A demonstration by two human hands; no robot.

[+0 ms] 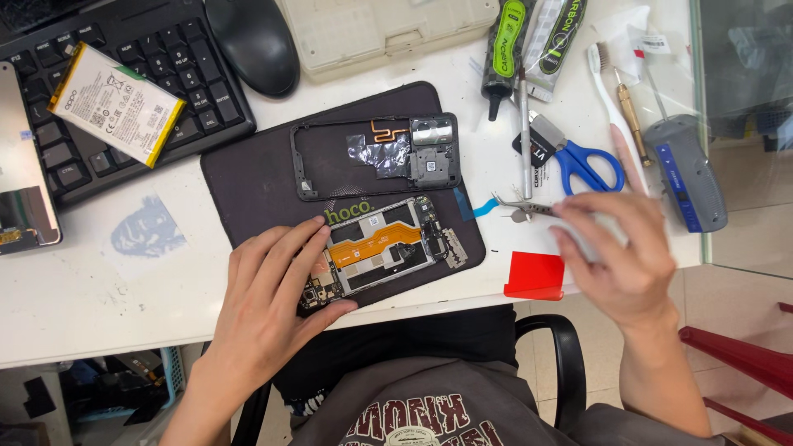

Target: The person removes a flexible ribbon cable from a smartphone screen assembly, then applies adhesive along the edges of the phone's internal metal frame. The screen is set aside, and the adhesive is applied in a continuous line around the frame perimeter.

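An opened phone (380,246) with an orange flex cable and bare circuit boards lies on a dark work mat (248,186). My left hand (268,297) grips the phone's lower left end, fingers on top and thumb under the edge. Off the mat's right side, my right hand (624,256) is motion-blurred, its fingers curled over a small white object (588,237) that I cannot make out. Metal tweezers (522,207) lie just left of that hand. The phone's black frame (376,157) sits higher on the mat.
A phone battery (116,103) rests on a black keyboard (178,58), beside a mouse (252,41). Blue scissors (588,163), glue tubes (508,41), a toothbrush (607,91), a grey tool (686,169) and a red card (535,275) are at right. A screen panel (25,165) lies far left.
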